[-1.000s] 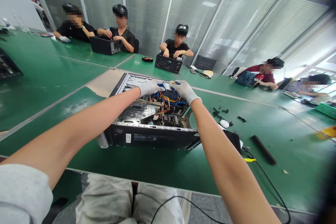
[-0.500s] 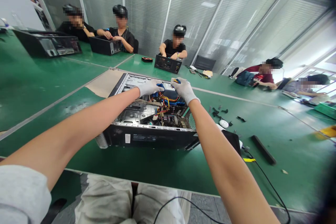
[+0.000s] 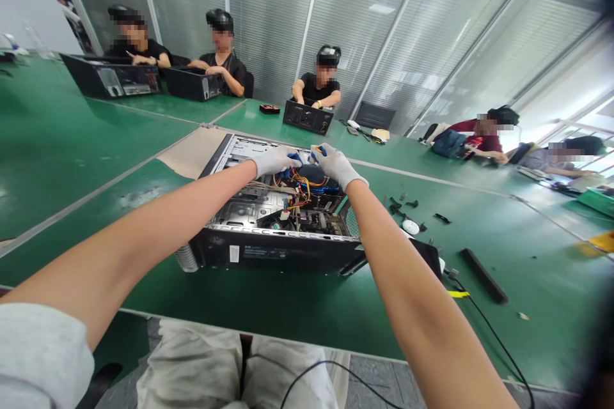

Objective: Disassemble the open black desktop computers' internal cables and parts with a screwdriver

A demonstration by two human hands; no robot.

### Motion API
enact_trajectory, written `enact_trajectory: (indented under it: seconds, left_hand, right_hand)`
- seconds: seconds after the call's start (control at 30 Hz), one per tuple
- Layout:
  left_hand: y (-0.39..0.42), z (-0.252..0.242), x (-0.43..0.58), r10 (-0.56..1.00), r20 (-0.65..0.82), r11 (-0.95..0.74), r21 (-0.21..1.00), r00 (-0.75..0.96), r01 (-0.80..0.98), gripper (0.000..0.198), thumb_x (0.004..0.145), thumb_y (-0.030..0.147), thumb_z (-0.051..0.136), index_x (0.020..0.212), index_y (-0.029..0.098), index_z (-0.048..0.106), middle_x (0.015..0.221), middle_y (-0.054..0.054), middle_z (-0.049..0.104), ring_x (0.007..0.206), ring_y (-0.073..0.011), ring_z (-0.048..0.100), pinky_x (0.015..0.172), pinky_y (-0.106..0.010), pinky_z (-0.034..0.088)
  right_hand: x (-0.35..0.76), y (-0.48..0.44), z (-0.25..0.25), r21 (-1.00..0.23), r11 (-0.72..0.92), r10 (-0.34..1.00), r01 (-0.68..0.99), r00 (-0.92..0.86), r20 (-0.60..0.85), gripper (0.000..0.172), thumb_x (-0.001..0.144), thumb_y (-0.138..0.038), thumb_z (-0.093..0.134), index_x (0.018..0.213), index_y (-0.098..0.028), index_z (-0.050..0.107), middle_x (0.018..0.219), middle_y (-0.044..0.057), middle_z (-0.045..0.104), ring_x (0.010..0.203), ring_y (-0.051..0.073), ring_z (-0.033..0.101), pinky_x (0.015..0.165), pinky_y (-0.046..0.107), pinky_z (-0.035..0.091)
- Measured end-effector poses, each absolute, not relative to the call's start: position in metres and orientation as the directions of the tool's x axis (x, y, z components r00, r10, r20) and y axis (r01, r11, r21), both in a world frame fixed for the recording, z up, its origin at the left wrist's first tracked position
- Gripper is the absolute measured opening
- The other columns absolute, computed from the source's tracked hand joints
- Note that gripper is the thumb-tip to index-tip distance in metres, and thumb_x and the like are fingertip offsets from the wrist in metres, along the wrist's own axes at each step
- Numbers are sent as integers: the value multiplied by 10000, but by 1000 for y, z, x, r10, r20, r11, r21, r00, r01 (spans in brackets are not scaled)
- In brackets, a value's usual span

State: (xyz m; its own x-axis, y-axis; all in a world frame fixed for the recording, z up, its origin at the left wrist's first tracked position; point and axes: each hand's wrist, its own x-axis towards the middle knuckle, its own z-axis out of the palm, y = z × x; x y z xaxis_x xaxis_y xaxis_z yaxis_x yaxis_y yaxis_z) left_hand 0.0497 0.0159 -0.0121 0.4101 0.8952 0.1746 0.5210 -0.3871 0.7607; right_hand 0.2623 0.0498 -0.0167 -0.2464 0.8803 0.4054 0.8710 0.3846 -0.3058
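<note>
An open desktop computer case (image 3: 268, 249) lies on its side in front of me, with cables and boards showing inside. My left hand (image 3: 274, 161), in a white glove with blue fingertips, is closed at the far inner side of the case, beside a dark boxy part (image 3: 311, 174). What its fingers hold is hidden. My right hand (image 3: 333, 165), gloved alike, is closed over the far edge by the same part. A small yellow-orange bit shows at its fingers, too small to name. Coloured wires (image 3: 307, 188) run just below both hands.
Small black pieces (image 3: 397, 206), a white round item (image 3: 410, 227), a dark bar (image 3: 483, 276) and a black cable (image 3: 494, 339) lie on the green table (image 3: 192, 307) to the right. Brown paper (image 3: 187, 152) lies behind the case. Several people work at other cases across the table.
My hands stay almost in place; the right fingers have shifted very slightly. Across the table, the far-left person has lowered a hand from the face, and that person's case has moved right.
</note>
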Motion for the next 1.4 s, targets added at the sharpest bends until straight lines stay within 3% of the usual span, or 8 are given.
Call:
enact_trajectory:
  seconds: [0.23, 0.5, 0.73, 0.83, 0.93, 1.2, 1.4]
  left_hand:
    - [20, -15, 48, 896, 151, -370, 774, 419, 514, 242, 804, 341, 670, 907, 125, 699, 622, 8, 601, 549, -133, 541, 551, -232, 425]
    - [21, -14, 48, 884, 182, -419, 718, 431, 556, 284, 813, 360, 665, 955, 120, 720, 627, 5, 614, 551, -131, 533, 534, -226, 400]
    - [22, -16, 48, 893, 170, -400, 721, 416, 566, 251, 797, 356, 671, 896, 129, 707, 608, 7, 590, 525, -128, 515, 505, -228, 371]
    - [21, -16, 48, 893, 158, -393, 732, 422, 556, 277, 799, 374, 660, 921, 130, 706, 624, 7, 590, 533, -130, 512, 512, -232, 371]
    - [20, -15, 48, 888, 168, -405, 727, 428, 554, 288, 790, 382, 658, 924, 131, 701, 644, 8, 593, 539, -124, 498, 514, -230, 363]
    - [14, -10, 49, 887, 179, -415, 712, 425, 566, 232, 783, 353, 639, 864, 141, 690, 636, 5, 588, 540, -128, 495, 525, -240, 360]
    - [11, -7, 50, 896, 174, -408, 689, 409, 599, 186, 796, 324, 636, 814, 143, 674, 622, 13, 581, 543, -128, 485, 543, -243, 367]
  right_hand:
    - [263, 46, -14, -250, 399, 854, 882, -258, 452, 391, 1031, -457, 389, 1266, -240, 613, 1129, 114, 710, 982, 259, 655, 839, 321, 457]
    - [261, 43, -11, -341, 409, 836, 846, -198, 512, 407, 1034, -494, 356, 1186, -237, 633, 1037, 97, 735, 903, 246, 658, 804, 320, 458]
    - [261, 43, -11, -272, 408, 832, 872, -233, 503, 365, 1027, -465, 388, 1098, -231, 658, 1086, 106, 727, 902, 243, 652, 795, 313, 450]
    - [260, 43, -11, -294, 407, 822, 865, -207, 530, 401, 1037, -493, 357, 1174, -240, 635, 1053, 98, 729, 892, 239, 656, 794, 308, 447]
    - [259, 40, -9, -305, 414, 833, 858, -222, 508, 388, 1026, -486, 389, 1190, -249, 648, 1066, 93, 727, 890, 238, 660, 799, 311, 448]
    - [263, 35, -8, -427, 373, 897, 824, -203, 392, 442, 968, -534, 434, 952, -226, 751, 952, 43, 762, 821, 181, 625, 741, 266, 443]
    - [264, 39, -12, -402, 332, 917, 853, -193, 348, 376, 986, -441, 470, 1029, -202, 758, 1052, 79, 765, 910, 186, 639, 825, 267, 447]
